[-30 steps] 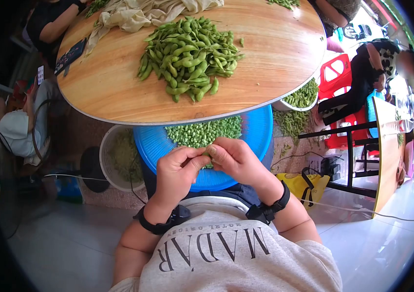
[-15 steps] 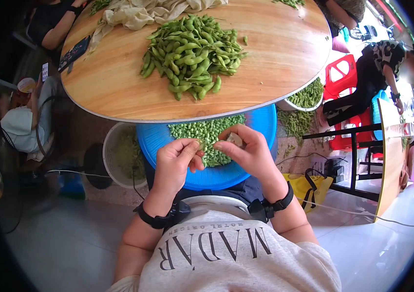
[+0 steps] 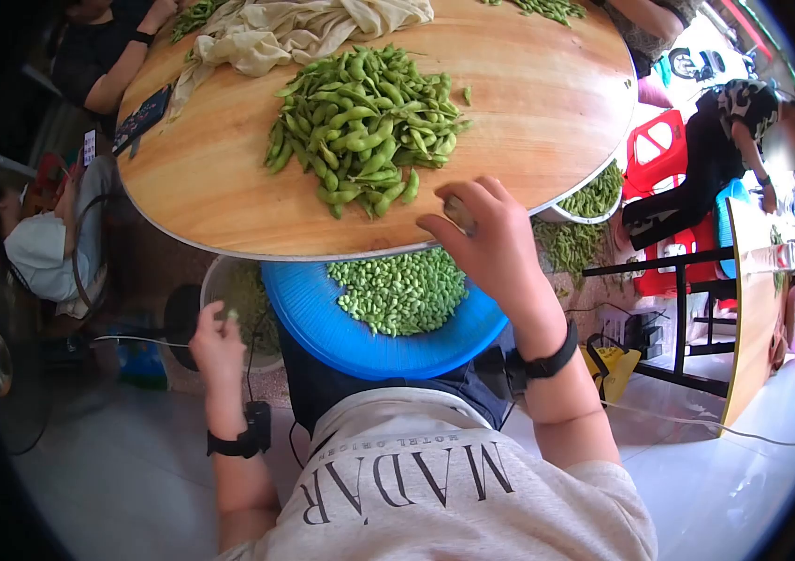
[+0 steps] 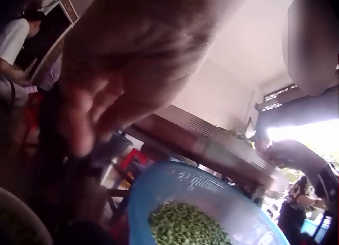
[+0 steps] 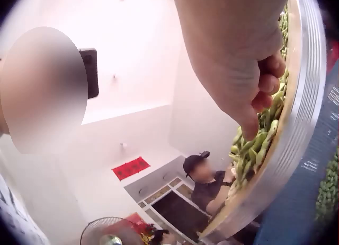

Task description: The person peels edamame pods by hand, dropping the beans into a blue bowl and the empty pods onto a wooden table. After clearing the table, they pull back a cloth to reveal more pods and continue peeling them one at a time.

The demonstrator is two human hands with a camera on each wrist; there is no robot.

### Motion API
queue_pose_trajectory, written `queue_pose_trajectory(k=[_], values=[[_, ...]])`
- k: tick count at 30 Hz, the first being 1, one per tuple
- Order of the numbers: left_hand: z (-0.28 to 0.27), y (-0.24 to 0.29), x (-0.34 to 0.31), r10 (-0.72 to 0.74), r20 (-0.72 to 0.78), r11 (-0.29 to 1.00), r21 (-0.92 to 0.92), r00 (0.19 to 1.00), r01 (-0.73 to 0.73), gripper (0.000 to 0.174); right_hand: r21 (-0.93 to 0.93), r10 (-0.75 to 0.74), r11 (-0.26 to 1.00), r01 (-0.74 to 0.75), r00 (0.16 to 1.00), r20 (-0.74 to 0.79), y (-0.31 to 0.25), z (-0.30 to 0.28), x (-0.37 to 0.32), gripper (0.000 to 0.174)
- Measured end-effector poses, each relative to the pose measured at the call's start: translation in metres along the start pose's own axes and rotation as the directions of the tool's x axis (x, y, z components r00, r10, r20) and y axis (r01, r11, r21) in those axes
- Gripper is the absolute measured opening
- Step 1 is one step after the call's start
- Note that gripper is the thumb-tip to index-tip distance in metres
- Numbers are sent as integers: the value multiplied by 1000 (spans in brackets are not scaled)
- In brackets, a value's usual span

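A heap of green edamame pods (image 3: pixel 360 122) lies on the round wooden table (image 3: pixel 201 192). My right hand (image 3: pixel 491 238) is over the table's near edge, just right of the heap, thumb and fingers apart; a small greyish thing (image 3: pixel 459 214) shows at its fingers. In the right wrist view the thumb points at the pods (image 5: pixel 259 141). Off to the left, my left hand (image 3: pixel 218 351) is raised beside the white bucket (image 3: pixel 220 280), fingers loosely bent, with a pale green bit (image 3: pixel 232 315) at the fingertips. Shelled beans (image 3: pixel 397 290) fill the middle of the blue basket (image 3: pixel 309 323) on my lap.
A pale cloth (image 3: pixel 267 37) and a dark phone (image 3: pixel 143 120) lie on the table. To the right are a tub of pods (image 3: pixel 594 194), red chairs (image 3: pixel 657 150) and a small table (image 3: pixel 753 309). A person (image 3: pixel 744 131) bends there; others sit around the table.
The hands were together over the basket, then parted. The left moved left and down towards the bucket; the right moved up and forward to the table edge by the pods.
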State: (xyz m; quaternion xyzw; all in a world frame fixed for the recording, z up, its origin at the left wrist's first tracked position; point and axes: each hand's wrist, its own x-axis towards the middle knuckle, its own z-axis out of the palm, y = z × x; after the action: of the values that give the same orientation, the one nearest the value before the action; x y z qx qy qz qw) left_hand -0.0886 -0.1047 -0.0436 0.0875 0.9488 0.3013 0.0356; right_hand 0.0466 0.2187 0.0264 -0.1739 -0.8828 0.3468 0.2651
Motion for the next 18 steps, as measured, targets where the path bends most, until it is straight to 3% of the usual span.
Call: queue_pose_trajectory(k=[1, 3, 6, 7, 8, 9, 10, 11, 13, 14, 15, 18], values=[[-16, 13, 1, -137, 64, 987, 96, 989, 130, 28, -81, -16, 997, 18, 1000, 15, 0, 8, 10, 20], [-18, -13, 6, 139, 42, 838, 527, 989, -140, 34, -186, -15, 982, 25, 998, 53, 3, 16, 19, 20], [-12, -22, 4, 415, 91, 844, 333, 905, -421, 37, -234, -20, 971, 39, 997, 80, 13, 21, 25, 20], [-16, 32, -6, -44, 228, 983, -164, 973, 82, 32, -113, 94, 990, -84, 992, 86, 12, 15, 23, 20], [-10, 48, -13, 62, 236, 922, -384, 970, 35, 27, 6, 207, 978, -208, 973, 105, 8, 7, 20, 21], [-3, 73, -19, 270, 157, 838, -523, 950, -152, 27, 120, 315, 936, -332, 938, 143, 4, -2, 16, 21], [-1, 100, -26, 418, 86, 796, -515, 904, -319, 28, 186, 440, 847, -498, 853, 279, -4, -13, 13, 20], [-1, 125, -31, 517, 92, 782, -456, 851, -426, 31, 331, 407, 785, -524, 838, 363, -8, -14, 6, 19], [14, 150, -33, 725, 19, 633, -414, 689, -654, 41, 525, 324, 627, -576, 805, 497, -15, -13, -9, 17], [21, 161, -34, 772, 4, 582, -406, 635, -704, 39, 567, 288, 553, -611, 779, 558, -19, -12, -16, 17], [25, 168, -35, 817, -11, 526, -397, 577, -752, 37, 497, 253, 611, -616, 747, 615, -16, -10, -24, 17], [35, 160, -38, 837, 42, 503, -453, 546, -736, 29, 578, 238, 455, -677, 718, 654, -20, -10, -38, 21]])
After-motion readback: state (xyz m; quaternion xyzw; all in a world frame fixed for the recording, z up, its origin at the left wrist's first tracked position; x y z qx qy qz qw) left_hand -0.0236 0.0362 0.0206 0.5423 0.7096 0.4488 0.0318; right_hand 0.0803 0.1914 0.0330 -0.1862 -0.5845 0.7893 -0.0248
